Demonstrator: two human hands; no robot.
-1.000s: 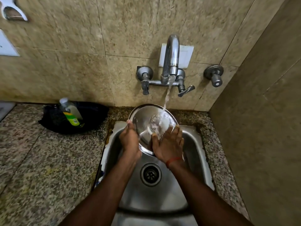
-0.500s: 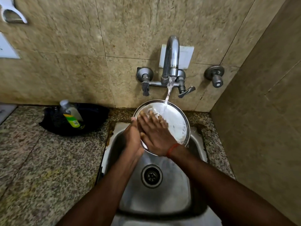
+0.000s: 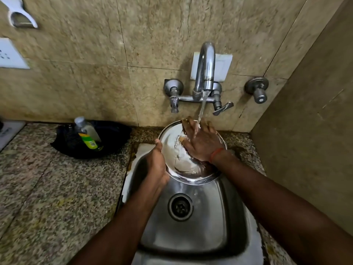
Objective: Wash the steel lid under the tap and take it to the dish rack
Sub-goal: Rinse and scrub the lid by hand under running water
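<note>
Lid [image 3: 172, 153] under tap [image 3: 206, 67]; left hand [image 3: 155, 165] grips rim; flat right hand [image 3: 200, 145] hides far side.

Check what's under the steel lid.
Sink basin with its drain lies below the steel lid, held by the left hand. The basin's rear is covered by it.

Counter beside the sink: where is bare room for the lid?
The counter is bare in front of the pan, left of the sink. The back is crowded: the pan holds a bottle. Right of the sink, only a narrow strip by the wall.
</note>
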